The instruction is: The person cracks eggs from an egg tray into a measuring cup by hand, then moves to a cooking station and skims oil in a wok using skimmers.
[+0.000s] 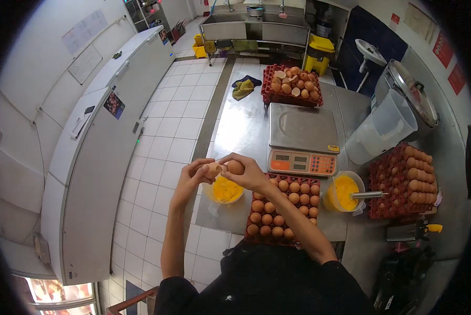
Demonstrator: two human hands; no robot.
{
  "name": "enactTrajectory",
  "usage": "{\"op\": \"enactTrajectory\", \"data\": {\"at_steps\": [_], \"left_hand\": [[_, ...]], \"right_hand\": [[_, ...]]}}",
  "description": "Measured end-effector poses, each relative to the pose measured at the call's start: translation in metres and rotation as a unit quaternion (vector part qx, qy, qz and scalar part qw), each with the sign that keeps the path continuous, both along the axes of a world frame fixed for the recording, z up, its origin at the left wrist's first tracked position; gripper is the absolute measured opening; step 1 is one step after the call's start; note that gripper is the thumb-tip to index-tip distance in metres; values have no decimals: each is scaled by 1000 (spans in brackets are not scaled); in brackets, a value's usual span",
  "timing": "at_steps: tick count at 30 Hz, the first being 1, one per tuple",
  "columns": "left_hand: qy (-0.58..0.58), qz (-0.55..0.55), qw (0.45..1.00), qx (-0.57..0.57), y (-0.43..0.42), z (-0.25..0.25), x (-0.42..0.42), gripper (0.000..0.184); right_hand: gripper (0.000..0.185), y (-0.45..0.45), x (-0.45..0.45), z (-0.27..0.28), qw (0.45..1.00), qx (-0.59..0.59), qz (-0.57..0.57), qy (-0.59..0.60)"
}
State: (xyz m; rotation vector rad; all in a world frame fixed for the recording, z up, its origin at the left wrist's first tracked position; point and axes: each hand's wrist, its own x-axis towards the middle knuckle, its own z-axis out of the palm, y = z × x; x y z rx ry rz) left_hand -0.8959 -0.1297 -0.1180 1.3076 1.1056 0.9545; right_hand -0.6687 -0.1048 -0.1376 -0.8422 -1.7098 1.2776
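Both of my hands are raised over a clear plastic jug (226, 190) of yellow broken eggs. Between the fingertips of my left hand (192, 177) is a pale eggshell half (213, 170), its broken edge turned toward the other hand. My right hand (250, 174) grips a browner, rounded eggshell half (236, 167) close beside it. Fingers hide part of both shells. Below my right forearm lies a red tray of whole brown eggs (282, 207). To its right stands a second jug of yellow egg (345, 192) with a metal-handled tool (369, 195) in it.
An orange digital scale (303, 137) sits beyond the egg tray. Behind it, red trays hold broken eggshells (294, 84); a cloth (243, 89) lies beside them. At right are a tall translucent container (381, 128) and stacked egg trays (403, 181). White chest freezers (107, 142) line the left wall.
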Motion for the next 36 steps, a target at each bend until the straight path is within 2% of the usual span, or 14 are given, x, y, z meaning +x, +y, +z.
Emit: {"op": "enactTrajectory", "data": {"at_steps": [3, 6, 9, 12, 14, 16, 18, 20, 21, 22, 23, 30, 32, 36], "left_hand": [[-105, 26, 992, -69, -6, -13, 11, 43], [-72, 88, 994, 1, -25, -30, 44, 42], [-93, 58, 993, -44, -53, -39, 84, 35], [-107, 46, 982, -146, -84, -67, 132, 36], [-119, 44, 966, -224, -101, -85, 163, 36], [-8, -151, 984, -94, -117, -105, 190, 37], [48, -199, 978, -47, -129, -97, 217, 37], [105, -248, 963, 4, -132, -91, 238, 38], [187, -291, 934, 92, -130, -90, 248, 39], [265, -328, 888, 182, -131, -89, 256, 40], [249, -314, 873, 277, -134, -121, 260, 48], [361, -401, 783, 310, -134, -117, 232, 53], [443, -413, 673, 424, -140, -142, 221, 54], [448, -424, 669, 415, -136, -163, 223, 53]], "right_hand": [[28, 2, 7, -2, 998, -57, 30, 20], [29, -18, 29, 9, 987, -144, -28, 63], [29, -65, 68, 3, 945, -261, -117, 157], [28, -130, 116, -30, 950, -143, -255, 108], [27, -184, 146, -58, 913, -207, -337, 101], [27, -233, 165, -82, 870, -268, -401, 99], [28, -265, 177, -98, 789, -351, -498, 83], [29, -274, 179, -104, 765, -367, -518, 107], [31, -280, 180, -107, 746, -378, -532, 128], [31, -283, 181, -115, 741, -380, -538, 132], [32, -285, 182, -125, 736, -389, -539, 129], [35, -298, 193, -119, 720, -407, -555, 90], [33, -300, 199, -124, 729, -402, -550, 71], [22, -287, 206, -129, 758, -365, -539, 35]]}}
